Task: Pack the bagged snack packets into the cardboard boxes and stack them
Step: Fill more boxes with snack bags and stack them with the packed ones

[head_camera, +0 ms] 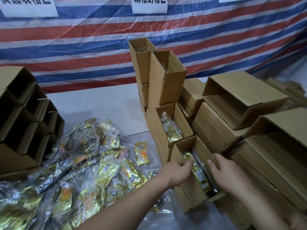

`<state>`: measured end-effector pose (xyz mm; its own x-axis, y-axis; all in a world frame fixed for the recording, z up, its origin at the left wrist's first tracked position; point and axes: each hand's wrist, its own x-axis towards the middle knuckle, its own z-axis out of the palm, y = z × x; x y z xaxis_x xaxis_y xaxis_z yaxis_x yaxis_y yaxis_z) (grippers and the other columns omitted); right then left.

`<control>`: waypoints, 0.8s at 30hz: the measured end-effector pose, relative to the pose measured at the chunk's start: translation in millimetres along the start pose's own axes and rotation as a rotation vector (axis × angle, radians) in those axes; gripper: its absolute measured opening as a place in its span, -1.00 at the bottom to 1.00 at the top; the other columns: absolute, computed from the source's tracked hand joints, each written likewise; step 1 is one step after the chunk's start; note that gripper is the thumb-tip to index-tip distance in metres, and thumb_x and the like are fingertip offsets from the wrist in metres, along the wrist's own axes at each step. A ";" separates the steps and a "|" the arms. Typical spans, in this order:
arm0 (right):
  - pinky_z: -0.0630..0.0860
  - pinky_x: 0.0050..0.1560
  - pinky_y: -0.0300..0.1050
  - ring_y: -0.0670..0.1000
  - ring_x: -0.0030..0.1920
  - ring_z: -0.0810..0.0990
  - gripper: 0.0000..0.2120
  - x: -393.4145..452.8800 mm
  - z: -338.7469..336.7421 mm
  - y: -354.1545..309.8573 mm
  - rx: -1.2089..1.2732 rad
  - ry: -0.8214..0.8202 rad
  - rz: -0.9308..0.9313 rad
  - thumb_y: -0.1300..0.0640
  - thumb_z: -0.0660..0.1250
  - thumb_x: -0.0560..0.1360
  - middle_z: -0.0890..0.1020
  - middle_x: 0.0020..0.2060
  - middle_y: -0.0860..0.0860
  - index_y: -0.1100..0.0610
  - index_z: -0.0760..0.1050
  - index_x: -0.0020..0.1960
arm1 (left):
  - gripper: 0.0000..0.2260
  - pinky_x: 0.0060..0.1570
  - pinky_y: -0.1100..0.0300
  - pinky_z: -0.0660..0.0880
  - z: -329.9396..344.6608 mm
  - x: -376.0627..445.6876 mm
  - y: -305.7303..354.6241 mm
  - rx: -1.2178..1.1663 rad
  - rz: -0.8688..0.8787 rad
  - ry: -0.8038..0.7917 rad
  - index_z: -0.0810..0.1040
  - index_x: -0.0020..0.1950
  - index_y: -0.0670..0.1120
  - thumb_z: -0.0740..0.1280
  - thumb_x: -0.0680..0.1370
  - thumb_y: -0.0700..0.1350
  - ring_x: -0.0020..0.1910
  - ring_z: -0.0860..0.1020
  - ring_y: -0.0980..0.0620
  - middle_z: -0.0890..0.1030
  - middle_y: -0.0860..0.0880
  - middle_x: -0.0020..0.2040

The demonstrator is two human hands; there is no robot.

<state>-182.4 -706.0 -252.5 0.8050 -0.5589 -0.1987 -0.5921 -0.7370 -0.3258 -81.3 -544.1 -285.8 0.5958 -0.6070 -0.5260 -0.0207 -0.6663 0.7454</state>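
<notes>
striped tarp (83,47) with paper signs (149,5) behind grey table (99,103).

Two bare forearms, left hand (178,171), right hand (230,175), no sleeves, short plain fingernails

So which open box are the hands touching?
The nearest open box, with both hands, left and right, on its rim; the others stand farther back.
</notes>
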 end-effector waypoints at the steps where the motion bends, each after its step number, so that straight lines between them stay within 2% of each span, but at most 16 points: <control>1: 0.50 0.18 0.05 0.17 0.30 0.54 -0.56 0.2 -1.5 -1.8 -0.013 -0.001 0.003 -0.13 0.16 0.64 0.59 0.28 0.11 0.03 0.38 0.45 | -0.39 -0.13 0.09 0.64 -0.9 -0.9 0.0 -0.008 0.000 0.006 0.49 -0.20 -0.01 -0.02 0.50 0.48 -0.09 0.67 -0.10 0.69 -0.17 -0.05; 5: 0.49 0.22 0.04 0.13 0.32 0.52 -0.51 0.1 -7.1 -9.3 -0.024 0.037 -0.023 -0.12 0.19 0.62 0.56 0.32 0.08 0.06 0.35 0.48 | -0.33 -0.12 0.08 0.65 -3.8 -5.3 -2.4 -0.015 0.006 0.012 0.51 -0.22 -0.03 -0.05 0.45 0.52 -0.11 0.68 -0.10 0.69 -0.17 -0.06; 10: 0.50 0.19 0.01 0.08 0.29 0.54 -0.54 -1.6 -12.1 -23.2 -0.011 0.129 -0.115 -0.07 0.24 0.61 0.56 0.30 0.06 0.10 0.39 0.45 | -0.24 0.06 -0.03 0.62 -8.8 -13.2 -8.0 -0.012 0.020 0.029 0.58 -0.12 -0.12 -0.05 0.46 0.52 -0.07 0.68 -0.13 0.69 -0.18 -0.04; 12: 0.49 0.13 -0.08 0.03 0.24 0.55 -0.56 -2.6 -12.1 -32.4 0.010 0.199 -0.176 -0.04 0.26 0.59 0.58 0.26 0.04 0.10 0.43 0.41 | -0.26 0.13 -0.04 0.58 -13.4 -18.1 -13.1 -0.015 0.012 0.049 0.58 -0.04 -0.10 -0.04 0.46 0.52 0.01 0.65 -0.14 0.67 -0.16 0.03; 14: 0.45 0.01 -0.21 -0.13 0.09 0.57 -0.64 -6.2 -11.3 -47.3 0.072 0.264 -0.260 -0.02 0.28 0.57 0.62 0.12 -0.04 0.08 0.51 0.32 | -0.30 0.15 -0.01 0.55 -23.1 -24.9 -22.8 -0.017 0.020 0.079 0.56 0.00 -0.09 -0.03 0.49 0.48 0.05 0.63 -0.14 0.66 -0.15 0.06; 15: 0.43 -0.06 -0.30 -0.25 -0.01 0.55 -0.70 -9.5 -9.9 -57.8 0.111 0.278 -0.303 -0.02 0.28 0.56 0.62 0.02 -0.15 0.03 0.55 0.24 | -0.34 0.12 0.03 0.54 -30.1 -28.9 -30.5 -0.012 0.031 0.101 0.55 -0.03 -0.08 -0.03 0.52 0.45 0.03 0.63 -0.13 0.66 -0.15 0.04; 17: 0.38 -0.19 -0.41 -0.35 -0.10 0.54 -0.81 -17.1 -3.4 -81.2 0.164 0.255 -0.371 -0.04 0.28 0.54 0.55 -0.14 -0.31 -0.07 0.57 0.11 | -0.45 0.06 0.08 0.53 -47.0 -39.5 -49.7 -0.012 0.040 0.154 0.51 -0.11 -0.05 0.00 0.57 0.38 -0.02 0.62 -0.10 0.66 -0.13 -0.01; 20: 0.51 -0.15 -0.23 -0.26 -0.12 0.57 -0.85 -22.6 20.8 -120.1 0.245 0.173 -0.436 -0.03 0.30 0.53 0.57 -0.16 -0.27 -0.05 0.60 0.05 | -0.55 -0.04 0.11 0.51 -78.5 -56.0 -87.3 -0.017 -0.001 0.249 0.47 -0.19 -0.04 0.07 0.63 0.28 -0.16 0.60 -0.05 0.65 -0.11 -0.11; 24: 0.46 -0.13 -0.34 -0.33 -0.11 0.54 -0.90 -25.6 50.7 -182.9 0.311 0.044 -0.530 -0.03 0.28 0.56 0.57 -0.16 -0.30 -0.15 0.55 0.05 | -0.64 -0.28 0.16 0.35 -122.5 -80.8 -135.8 0.002 -0.047 0.407 0.41 -0.22 -0.05 0.14 0.65 0.16 -0.31 0.44 0.01 0.51 -0.02 -0.27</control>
<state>-92.9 -537.6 -234.7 0.9809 -0.1665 0.1001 -0.0680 -0.7771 -0.6257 -28.2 -351.4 -294.4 0.8654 -0.3550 -0.3537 0.0126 -0.6901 0.7236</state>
